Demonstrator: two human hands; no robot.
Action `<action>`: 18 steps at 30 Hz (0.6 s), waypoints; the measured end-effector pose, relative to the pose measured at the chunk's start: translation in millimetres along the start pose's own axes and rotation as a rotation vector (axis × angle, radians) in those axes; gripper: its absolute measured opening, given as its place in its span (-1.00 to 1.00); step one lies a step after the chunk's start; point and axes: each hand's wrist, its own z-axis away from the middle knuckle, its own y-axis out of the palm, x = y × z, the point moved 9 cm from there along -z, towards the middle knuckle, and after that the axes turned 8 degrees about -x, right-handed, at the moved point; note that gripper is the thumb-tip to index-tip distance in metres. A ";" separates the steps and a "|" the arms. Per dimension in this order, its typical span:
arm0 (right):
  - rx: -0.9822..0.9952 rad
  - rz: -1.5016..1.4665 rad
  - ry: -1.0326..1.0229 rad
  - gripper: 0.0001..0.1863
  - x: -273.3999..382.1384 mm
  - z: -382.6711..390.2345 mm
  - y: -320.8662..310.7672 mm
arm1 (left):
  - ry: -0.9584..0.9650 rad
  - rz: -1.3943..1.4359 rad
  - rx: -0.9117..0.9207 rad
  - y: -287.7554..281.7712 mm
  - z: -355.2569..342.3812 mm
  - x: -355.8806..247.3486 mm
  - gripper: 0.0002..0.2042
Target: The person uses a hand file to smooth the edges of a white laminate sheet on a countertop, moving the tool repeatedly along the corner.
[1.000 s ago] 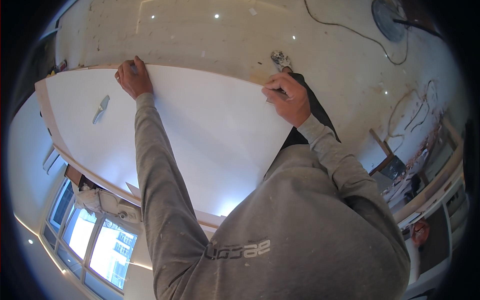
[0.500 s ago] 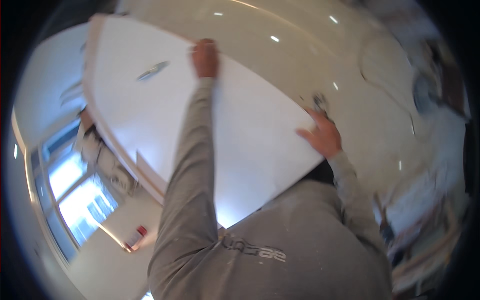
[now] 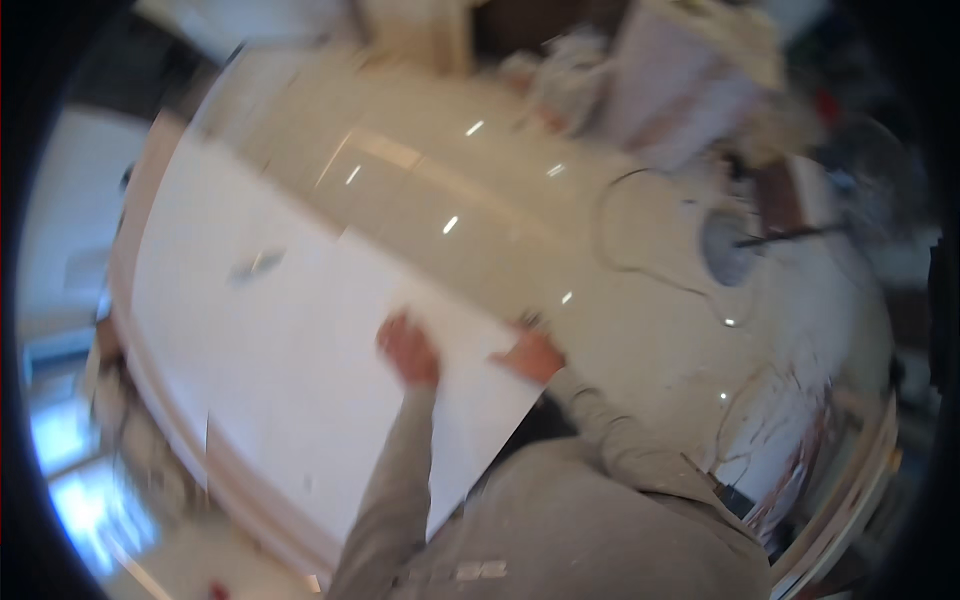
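Two hands (image 3: 409, 349) at white sheeting (image 3: 290, 350); apparently one knife (image 3: 262, 264).

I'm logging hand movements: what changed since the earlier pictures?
The left hand has let go of the far edge of the white board and come inward, nearer the right hand. The right hand remains by that edge; the knife still lies on the board.
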 end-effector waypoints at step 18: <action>-0.525 0.112 0.119 -0.29 -168.2 166.8 -114.6 | -0.119 -0.061 0.194 -12.3 11.3 -52.4 -0.45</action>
